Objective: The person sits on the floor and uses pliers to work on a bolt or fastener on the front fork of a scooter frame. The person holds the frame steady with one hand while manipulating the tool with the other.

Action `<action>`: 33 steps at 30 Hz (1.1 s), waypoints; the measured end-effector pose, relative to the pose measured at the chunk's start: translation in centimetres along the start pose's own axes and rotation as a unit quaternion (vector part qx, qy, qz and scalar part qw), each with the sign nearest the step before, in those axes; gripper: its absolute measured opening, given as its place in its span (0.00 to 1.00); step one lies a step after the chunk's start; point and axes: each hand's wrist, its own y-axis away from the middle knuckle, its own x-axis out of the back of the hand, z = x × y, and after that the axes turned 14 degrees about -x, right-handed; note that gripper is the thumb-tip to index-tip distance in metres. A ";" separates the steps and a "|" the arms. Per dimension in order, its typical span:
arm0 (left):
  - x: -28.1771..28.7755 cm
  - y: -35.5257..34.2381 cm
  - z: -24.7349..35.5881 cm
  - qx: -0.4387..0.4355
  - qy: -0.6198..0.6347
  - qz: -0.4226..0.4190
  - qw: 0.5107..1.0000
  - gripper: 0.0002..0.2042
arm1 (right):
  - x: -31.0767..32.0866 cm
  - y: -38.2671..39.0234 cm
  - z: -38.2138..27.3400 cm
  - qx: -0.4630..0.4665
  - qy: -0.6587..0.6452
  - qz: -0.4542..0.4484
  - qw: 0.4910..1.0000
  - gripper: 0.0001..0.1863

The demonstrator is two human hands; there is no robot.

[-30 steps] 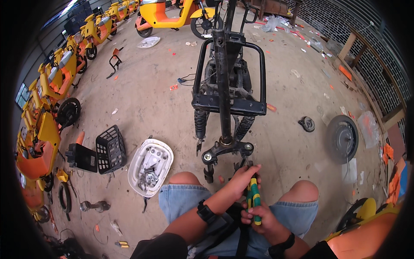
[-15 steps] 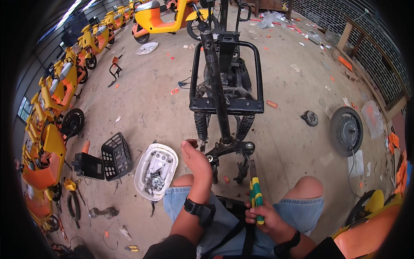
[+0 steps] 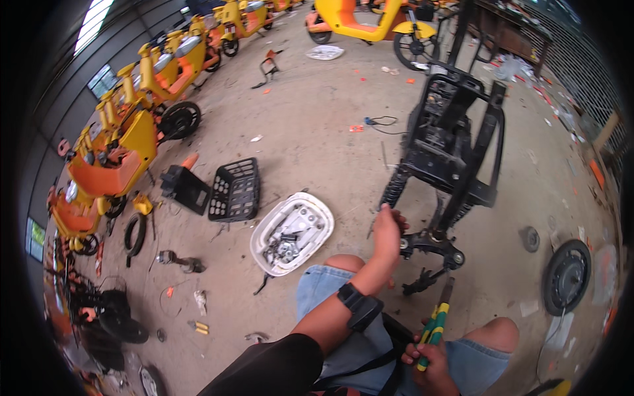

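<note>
My right hand [image 3: 428, 362] grips pliers [image 3: 434, 328] with green and yellow handles, their jaws pointing up toward the fork clamp [image 3: 430, 245] of a black scooter frame [image 3: 462, 165]. Beside the clamp's left end is my left hand [image 3: 387, 231], thumb raised and fingers curled inward; whatever they hold, if anything, is hidden. Left of my knee lies a white plastic tray [image 3: 322, 204] with small metal parts [image 3: 284, 245] in it.
A black plastic basket [image 3: 236, 191] and a black box [image 3: 187, 190] lie beyond the tray. Yellow scooters [image 3: 125, 145] line the left side. A wheel [image 3: 566, 277] lies at right. Another yellow-handled tool [image 3: 199, 327] is on the floor.
The view has swung left, so the frame and my hands now appear farther right. The pliers remain in my right hand, and my left hand is still by the clamp's left end.
</note>
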 end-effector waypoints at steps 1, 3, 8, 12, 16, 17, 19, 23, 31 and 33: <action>0.0 -0.4 -0.1 -0.005 0.006 -0.008 1.000 0.22 | 0.5 -0.1 0.2 0.006 0.001 -0.009 1.000 0.35; -1.3 -0.6 -0.5 0.007 0.031 -0.027 0.999 0.23 | 1.0 -0.1 0.4 0.020 0.013 -0.012 1.000 0.32; -1.8 -0.3 -0.4 -0.044 0.014 0.003 0.999 0.21 | -0.9 0.5 -0.8 0.018 0.042 0.018 0.999 0.26; -0.7 -0.7 -3.2 -0.075 -0.044 0.088 0.992 0.17 | -0.6 0.9 -1.1 -0.013 0.057 0.029 0.998 0.10; -1.8 1.8 -3.2 -0.205 -0.172 0.127 0.955 0.10 | -1.7 1.1 -2.0 0.026 0.061 0.073 0.995 0.05; -2.1 2.4 -3.8 -0.286 -0.217 0.137 0.923 0.09 | -1.5 1.2 -2.3 0.022 0.074 0.062 0.995 0.05; -2.9 4.5 -2.7 -0.300 -0.222 0.088 0.923 0.07 | -0.6 1.4 -2.4 0.025 0.087 0.044 0.995 0.05; -2.3 8.0 0.2 -0.345 -0.310 0.047 0.885 0.09 | -0.9 2.0 -1.9 -0.004 0.083 0.099 0.992 0.13; -1.3 12.3 2.7 -0.385 -0.146 -0.316 0.855 0.08 | -3.2 1.1 -0.5 0.004 0.163 0.196 0.967 0.15; -2.2 13.2 1.4 -0.275 -0.157 -0.268 0.910 0.06 | -2.5 0.4 -0.4 -0.004 0.177 0.101 0.979 0.15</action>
